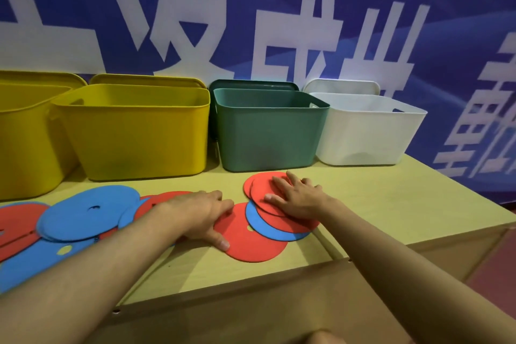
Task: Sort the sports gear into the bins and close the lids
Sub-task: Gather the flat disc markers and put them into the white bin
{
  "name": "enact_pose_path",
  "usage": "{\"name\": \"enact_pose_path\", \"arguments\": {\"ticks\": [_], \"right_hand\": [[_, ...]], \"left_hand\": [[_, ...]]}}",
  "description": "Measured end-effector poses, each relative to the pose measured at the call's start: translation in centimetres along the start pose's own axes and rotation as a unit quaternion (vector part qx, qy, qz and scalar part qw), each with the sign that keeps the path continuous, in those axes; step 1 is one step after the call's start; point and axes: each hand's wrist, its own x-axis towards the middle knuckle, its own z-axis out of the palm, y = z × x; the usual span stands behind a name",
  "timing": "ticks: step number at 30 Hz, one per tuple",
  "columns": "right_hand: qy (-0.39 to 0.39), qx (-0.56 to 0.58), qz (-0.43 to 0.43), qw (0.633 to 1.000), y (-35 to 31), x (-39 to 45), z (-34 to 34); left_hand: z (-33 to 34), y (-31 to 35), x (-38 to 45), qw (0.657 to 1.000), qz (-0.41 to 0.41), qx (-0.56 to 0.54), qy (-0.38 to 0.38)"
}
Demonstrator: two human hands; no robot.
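Blue banner (460, 8) with big white characters is filling the background behind a light wooden tabletop (391, 204). 4 open bins are sitting in a row along the back: yellow bin at far left (25, 142), second yellow bin (136, 134), green bin (268, 134), white bin (365, 131). Lids are standing upright behind them: yellow lid (145, 79), green lid (251, 84), white lid (340, 86); contents can't be seen. Flat red and blue discs are lying on the tabletop in front. Left hand (201, 215) is resting palm down, fingers loosely extended, thumb touching a red disc (248, 240). Right hand (298, 198) is lying flat with fingers spread, pressing on a stack of red discs (259, 184) that is overlapping a blue disc (265, 227). Bigger pile is sitting at left, a large blue disc (86, 212) lying on top of more red discs (16, 220).
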Motion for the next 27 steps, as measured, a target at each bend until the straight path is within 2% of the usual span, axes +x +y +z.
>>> {"name": "enact_pose_path", "arguments": {"ticks": [7,18,22,27], "right_hand": [[-0.092,0.012,-0.052,0.994,-0.4,0.6,-0.8],[-0.027,0.035,-0.077,0.996,-0.7,1.0,-0.3],[-0.018,0.081,-0.055,0.995,-0.2,1.2,-0.5],[-0.066,0.098,0.034,0.992,-0.4,2.9,-2.0]], "left_hand": [[-0.1,0.0,0.2,1.000,0.000,-0.002,0.002],[0.4,0.0,-0.6,1.000,0.006,0.005,0.021],[0.2,0.2,-0.6,1.000,0.001,-0.001,0.017],[0.1,0.4,-0.6,1.000,-0.007,-0.005,0.012]]}}
